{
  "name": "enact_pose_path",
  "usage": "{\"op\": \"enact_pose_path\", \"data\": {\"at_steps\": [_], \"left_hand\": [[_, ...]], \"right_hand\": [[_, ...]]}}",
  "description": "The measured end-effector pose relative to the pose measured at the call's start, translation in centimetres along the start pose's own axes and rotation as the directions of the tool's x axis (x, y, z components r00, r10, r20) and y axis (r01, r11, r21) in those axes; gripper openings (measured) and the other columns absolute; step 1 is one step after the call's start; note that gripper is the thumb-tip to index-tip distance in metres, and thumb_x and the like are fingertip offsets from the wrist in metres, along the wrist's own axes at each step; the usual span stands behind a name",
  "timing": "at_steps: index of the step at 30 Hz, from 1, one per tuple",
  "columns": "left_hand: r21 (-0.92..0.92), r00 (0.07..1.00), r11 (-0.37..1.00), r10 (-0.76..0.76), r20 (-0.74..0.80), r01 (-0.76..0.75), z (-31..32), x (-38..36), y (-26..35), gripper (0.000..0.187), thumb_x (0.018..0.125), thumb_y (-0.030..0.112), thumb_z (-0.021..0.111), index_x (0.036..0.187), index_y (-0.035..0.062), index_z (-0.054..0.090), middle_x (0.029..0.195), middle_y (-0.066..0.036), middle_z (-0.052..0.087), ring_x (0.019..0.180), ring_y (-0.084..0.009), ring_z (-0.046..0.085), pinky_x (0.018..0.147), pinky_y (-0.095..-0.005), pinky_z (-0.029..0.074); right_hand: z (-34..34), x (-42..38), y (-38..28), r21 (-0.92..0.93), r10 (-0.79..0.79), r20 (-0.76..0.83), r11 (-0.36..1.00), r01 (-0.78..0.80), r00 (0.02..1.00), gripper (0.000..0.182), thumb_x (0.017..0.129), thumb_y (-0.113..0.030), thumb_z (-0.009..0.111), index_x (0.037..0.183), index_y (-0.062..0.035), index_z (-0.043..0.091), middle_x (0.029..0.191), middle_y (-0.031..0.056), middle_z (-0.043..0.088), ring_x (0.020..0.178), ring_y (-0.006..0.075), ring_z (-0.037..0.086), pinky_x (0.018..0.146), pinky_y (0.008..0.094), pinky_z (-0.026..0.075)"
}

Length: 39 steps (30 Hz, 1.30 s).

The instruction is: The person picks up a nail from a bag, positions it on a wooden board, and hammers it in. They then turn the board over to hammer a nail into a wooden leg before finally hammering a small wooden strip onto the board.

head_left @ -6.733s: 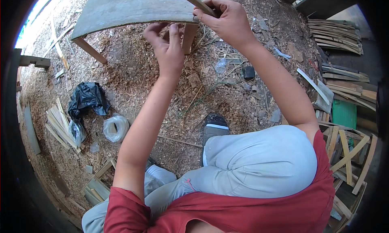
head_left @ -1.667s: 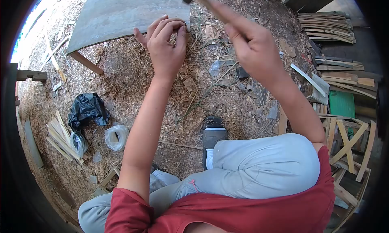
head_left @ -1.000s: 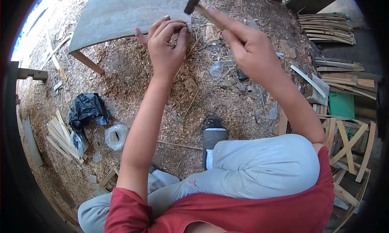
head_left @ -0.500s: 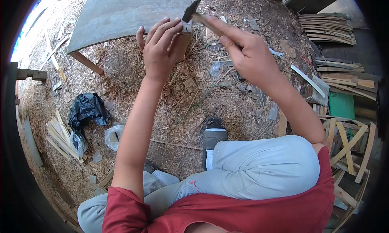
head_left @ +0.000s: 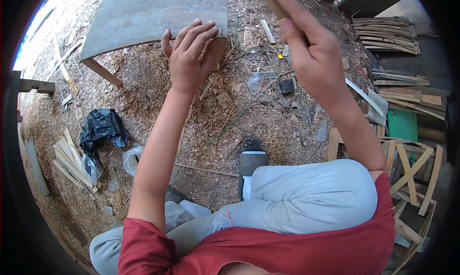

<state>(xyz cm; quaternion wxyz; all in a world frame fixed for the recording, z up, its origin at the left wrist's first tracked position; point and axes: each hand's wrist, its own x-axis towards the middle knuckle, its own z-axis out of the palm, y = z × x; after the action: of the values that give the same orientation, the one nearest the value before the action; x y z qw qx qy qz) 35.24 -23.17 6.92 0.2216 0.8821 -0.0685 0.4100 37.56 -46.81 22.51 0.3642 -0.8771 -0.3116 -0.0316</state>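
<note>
My left hand lies at the near right corner of a grey-topped wooden table. Its fingers are spread over the edge onto the top; the thumb is mostly hidden. Just right of the fingertips, a small dark mark, perhaps a nail, shows at the corner above a wooden leg. Up and to the right, my right hand is wrapped around the wooden handle of a hammer. The hammer's head is out of view past the top edge, and the handle is slightly blurred.
Wood shavings and scraps cover the ground. A black plastic bag and thin wood strips lie at left. Slats are stacked at right, above a crossed wooden frame. A small black block sits below my right hand.
My right hand has lifted the hammer up and to the right, away from the table corner, so its head has left the view. My left hand stays in place.
</note>
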Motion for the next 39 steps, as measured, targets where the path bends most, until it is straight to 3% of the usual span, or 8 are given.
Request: {"op": "enact_pose_path", "data": {"at_steps": [3,7,13,17,23,26,32,39], "left_hand": [[0.019,1.0,1.0,0.002,0.009,-0.002,-0.1,0.1,0.1,0.032,0.094,0.013,0.076,0.124,0.0232,0.077,0.134,0.007,0.074,0.135,-0.0168,0.062,0.126,-0.0422,0.018],[0.005,1.0,1.0,-0.001,0.008,0.001,-0.3,0.2,0.1,0.032,0.094,0.013,0.076,0.124,0.0234,0.077,0.134,0.007,0.074,0.135,-0.0166,0.062,0.126,-0.0422,0.018],[0.014,1.0,1.0,0.002,-0.003,-0.002,-0.2,0.1,0.3,0.03,0.095,0.014,0.075,0.123,0.0232,0.077,0.134,0.007,0.074,0.134,-0.0163,0.062,0.126,-0.0422,0.018],[0.023,1.0,1.0,-0.012,0.007,0.012,-0.3,0.1,0.2,0.03,0.095,0.015,0.075,0.124,0.0235,0.077,0.134,0.008,0.074,0.134,-0.0163,0.063,0.126,-0.0421,0.019],[0.016,1.0,1.0,-0.013,-0.012,0.013,-0.1,0.0,0.4,0.031,0.095,0.015,0.076,0.124,0.0242,0.077,0.134,0.008,0.074,0.134,-0.0163,0.063,0.126,-0.0416,0.018],[0.022,1.0,1.0,-0.017,-0.01,0.017,-0.3,0.1,0.5,0.031,0.095,0.015,0.076,0.124,0.0244,0.077,0.134,0.008,0.074,0.134,-0.0162,0.062,0.126,-0.0417,0.018],[0.018,1.0,1.0,-0.018,-0.012,0.018,0.0,-0.1,0.3,0.025,0.096,0.022,0.075,0.12,0.0239,0.078,0.131,0.009,0.075,0.133,-0.0171,0.063,0.128,-0.0442,0.016],[0.024,1.0,1.0,-0.014,-0.011,0.014,-0.1,-0.1,0.2,0.032,0.093,0.016,0.077,0.124,0.0259,0.077,0.134,0.009,0.074,0.134,-0.016,0.062,0.127,-0.0424,0.018]], "right_hand": [[1.4,-0.4,1.3,0.067,-0.145,-0.194,0.985,0.161,0.97,0.053,0.108,-0.007,0.057,0.157,-0.0264,0.057,0.106,0.012,0.078,0.062,0.0161,0.056,0.065,0.0326,0.051],[1.9,-0.5,1.8,-0.147,-0.04,0.151,0.987,0.063,0.988,0.053,0.108,-0.008,0.059,0.158,-0.0266,0.056,0.096,0.0087,0.075,0.061,0.0091,0.044,0.059,0.0293,0.044],[1.6,-0.5,0.9,-0.022,-0.237,-0.246,0.971,0.239,0.94,0.056,0.107,-0.007,0.059,0.157,-0.0307,0.057,0.083,0.0139,0.066,0.06,0.0156,0.048,0.061,0.0346,0.046],[2.3,-0.9,2.0,-0.236,-0.009,0.186,0.97,0.053,0.983,0.059,0.107,-0.004,0.058,0.161,-0.0274,0.052,0.097,0.0077,0.075,0.063,0.0133,0.055,0.062,0.0343,0.049],[1.3,-0.9,0.6,0.021,-0.125,-0.219,0.991,0.133,0.968,0.057,0.106,-0.006,0.06,0.157,-0.03,0.057,0.092,0.0172,0.07,0.068,0.0231,0.064,0.069,0.0394,0.054],[2.9,-1.6,1.9,-0.171,-0.021,0.208,0.984,0.057,0.978,0.063,0.104,-0.007,0.058,0.162,-0.0316,0.05,0.087,0.0181,0.07,0.072,0.0303,0.069,0.071,0.0463,0.057],[0.5,-0.7,-1.1,0.017,-0.068,-0.144,0.997,0.071,0.987,0.061,0.105,-0.008,0.058,0.161,-0.0306,0.051,0.09,0.0201,0.072,0.074,0.033,0.071,0.071,0.0492,0.057],[2.2,-0.7,1.6,-0.232,-0.089,0.145,0.965,0.121,0.985,0.056,0.107,-0.009,0.056,0.161,-0.0255,0.051,0.084,0.0187,0.072,0.063,0.0328,0.067,0.062,0.0435,0.055]]}}
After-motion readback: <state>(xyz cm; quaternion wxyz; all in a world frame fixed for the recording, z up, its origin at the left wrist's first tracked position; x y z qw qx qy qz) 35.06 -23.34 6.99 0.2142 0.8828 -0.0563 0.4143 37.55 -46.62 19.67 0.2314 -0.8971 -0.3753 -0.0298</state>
